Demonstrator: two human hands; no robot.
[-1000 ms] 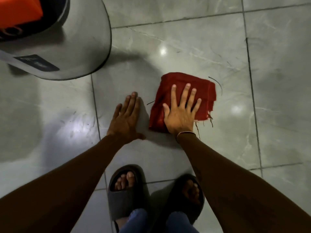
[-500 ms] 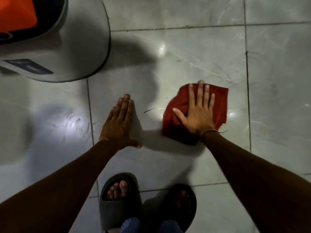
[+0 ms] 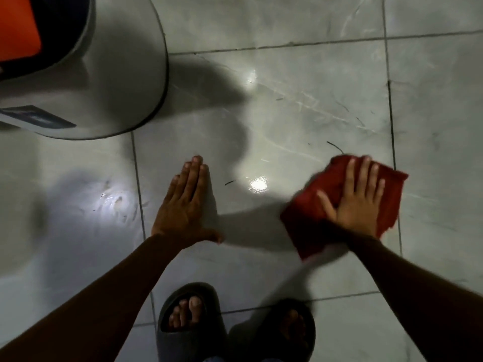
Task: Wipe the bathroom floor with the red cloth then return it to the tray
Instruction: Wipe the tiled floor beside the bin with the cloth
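The red cloth (image 3: 308, 205) lies bunched on the grey tiled floor (image 3: 287, 113) at the right. My right hand (image 3: 358, 197) presses flat on top of it, fingers spread, covering its middle. My left hand (image 3: 185, 202) rests flat on the bare tile to the left, fingers together, holding nothing. An orange object (image 3: 18, 27), possibly the tray, shows in the top left corner, partly cut off by the frame edge.
A large grey round container (image 3: 117, 74) with a dark rim stands at the top left. My two feet in dark slippers (image 3: 190, 320) are at the bottom centre. Thin dark threads lie on the wet, shiny tile.
My right hand has slid the red cloth to the right across the tile, away from my left hand. The left hand has stayed planted on the floor.
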